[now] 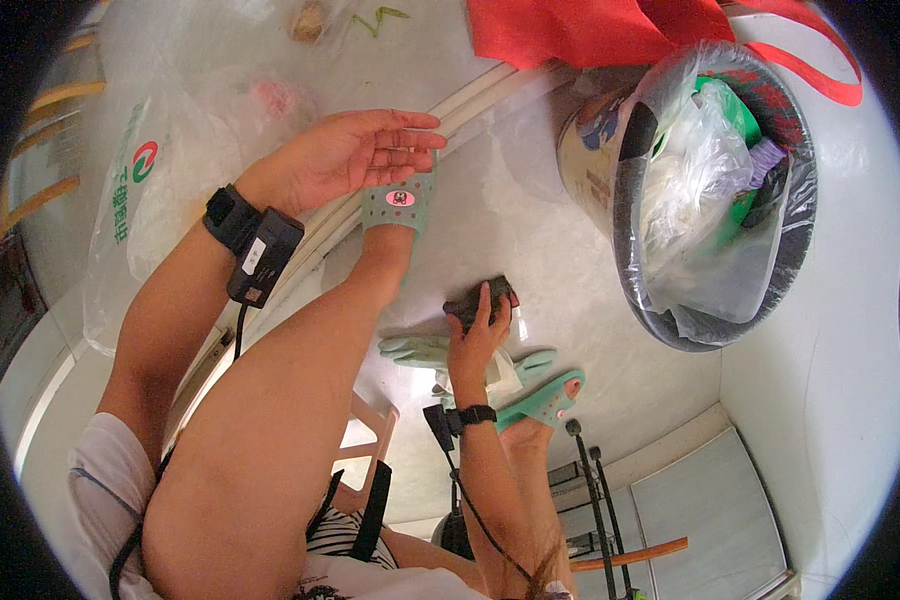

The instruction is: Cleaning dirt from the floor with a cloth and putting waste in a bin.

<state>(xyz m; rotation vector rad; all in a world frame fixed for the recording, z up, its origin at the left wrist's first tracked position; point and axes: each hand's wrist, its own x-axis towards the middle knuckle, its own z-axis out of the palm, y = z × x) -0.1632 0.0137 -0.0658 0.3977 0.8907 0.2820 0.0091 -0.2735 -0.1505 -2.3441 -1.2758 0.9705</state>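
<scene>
My left hand (pixel 352 157) is held out flat over a green perforated clog (pixel 399 208) on one foot, its fingers slightly apart and nothing in it. Lower down, my right hand (pixel 481 322) grips a small dark block-shaped object (pixel 471 301) close to the floor; what it is exactly cannot be made out. Pale green rubber gloves (pixel 414 350) lie on the floor, partly hidden by my right wrist. Beside them is the other green clog (pixel 547 401). Both wrists wear black straps with cabled devices.
A lined waste bin (pixel 630 247) full of plastic scraps stands at the right. Behind it lies a red fabric bag (pixel 562 30) with a loop handle. A clear plastic bag (pixel 172 202) with printing spreads at the left. A floor track (pixel 480 101) crosses diagonally. A pinkish stool (pixel 379 431) is below.
</scene>
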